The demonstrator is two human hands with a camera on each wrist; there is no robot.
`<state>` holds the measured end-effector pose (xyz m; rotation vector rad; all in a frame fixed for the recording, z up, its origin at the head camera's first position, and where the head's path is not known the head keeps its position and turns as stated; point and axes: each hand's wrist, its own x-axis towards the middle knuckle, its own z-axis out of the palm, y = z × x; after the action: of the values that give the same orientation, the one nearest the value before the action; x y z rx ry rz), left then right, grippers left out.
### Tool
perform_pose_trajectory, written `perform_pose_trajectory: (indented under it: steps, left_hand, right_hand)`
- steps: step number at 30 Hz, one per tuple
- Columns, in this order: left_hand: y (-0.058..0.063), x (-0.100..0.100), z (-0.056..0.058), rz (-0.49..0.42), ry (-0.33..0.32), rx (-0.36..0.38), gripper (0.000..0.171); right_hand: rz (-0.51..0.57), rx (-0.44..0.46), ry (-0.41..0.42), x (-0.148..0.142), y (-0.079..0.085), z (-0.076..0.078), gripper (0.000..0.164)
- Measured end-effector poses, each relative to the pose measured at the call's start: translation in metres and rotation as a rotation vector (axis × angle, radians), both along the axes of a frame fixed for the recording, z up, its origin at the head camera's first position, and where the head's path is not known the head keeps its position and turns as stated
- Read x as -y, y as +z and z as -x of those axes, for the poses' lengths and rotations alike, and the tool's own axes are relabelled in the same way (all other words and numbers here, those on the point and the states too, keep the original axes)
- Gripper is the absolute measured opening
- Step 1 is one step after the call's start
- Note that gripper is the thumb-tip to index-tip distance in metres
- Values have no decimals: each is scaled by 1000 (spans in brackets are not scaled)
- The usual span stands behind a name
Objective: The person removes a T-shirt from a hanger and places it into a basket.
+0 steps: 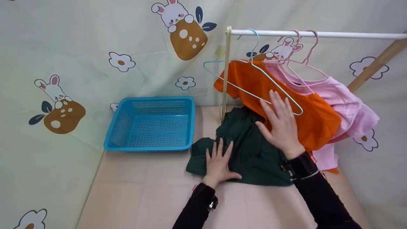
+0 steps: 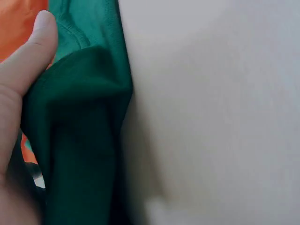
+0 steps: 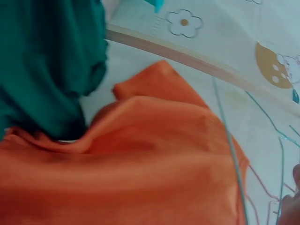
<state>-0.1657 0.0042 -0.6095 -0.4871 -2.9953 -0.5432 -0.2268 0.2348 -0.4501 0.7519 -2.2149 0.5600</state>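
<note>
A dark green garment (image 1: 260, 165) lies bunched on the table. My left hand (image 1: 218, 163) rests on its left part with the fingers spread; the left wrist view shows the thumb (image 2: 35, 51) against a fold of the green cloth (image 2: 84, 154). Above the garment my right hand (image 1: 281, 128) is raised, fingers extended, overlapping the lower bar of a bare light-teal hanger (image 1: 258, 38). Behind that hanger hangs an orange shirt (image 1: 251, 79), which fills much of the right wrist view. Only fingertips (image 3: 288, 208) show at that view's right edge.
A blue perforated basket (image 1: 149, 149) stands left of the green garment, by the back wall. The white rail (image 1: 359, 35) on wooden posts (image 1: 227, 63) carries the hangers. A pink shirt (image 1: 345, 95) hangs behind the orange one. Patterned cloth walls (image 1: 152, 70) surround the table.
</note>
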Motion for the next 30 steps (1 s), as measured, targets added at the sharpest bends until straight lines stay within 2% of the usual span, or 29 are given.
perform_pose_trajectory:
  steps: [5, 9, 14, 18, 21, 24, 27, 30]
  left_hand:
    - [-6, -3, 0, 36, 37, 25, 127]
    - [-9, -3, -3, 66, 57, 41, 113]
    - [-10, -1, -6, 63, 75, -17, 83]
    - [-11, 3, -9, 22, 102, -51, 49]
    - [-10, 8, -10, -87, 130, -53, 25]
    - [-1, 18, -8, -268, 158, -83, 16]
    - [16, 30, -3, -455, 173, -152, 19]
    - [40, 42, 3, -588, 179, -235, 23]
  right_hand:
    - [-14, 34, -9, -5, -25, -7, 62]
    - [-19, 77, -34, -13, -45, -11, 62]
    - [-33, 143, -53, -24, -67, -17, 63]
    - [-45, 175, -82, -33, -81, -22, 65]
    - [-53, 180, -101, -39, -88, -25, 63]
    - [-52, 170, -114, -44, -94, -27, 63]
    - [-35, 174, -123, -49, -96, -30, 70]
    - [-31, 205, -138, -54, -94, -35, 76]
